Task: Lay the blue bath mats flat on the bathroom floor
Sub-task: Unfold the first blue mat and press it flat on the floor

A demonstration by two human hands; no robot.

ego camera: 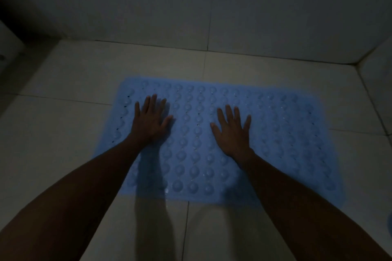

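Head view shows my left hand (151, 119) and right hand (232, 131) spread flat on the blue bath mat (286, 144); I should press outward past my fingertips to seat it.

The view is dim and grainy, with a grey-blue cast. The top left corner falls almost to black. The blue mat (222, 140) is the brightest patch, with small glints on its bumps. A soft shadow falls on the floor tiles (63, 112) below the left forearm, so light probably comes from behind. Lines bend at the edges. Detail is soft throughout.
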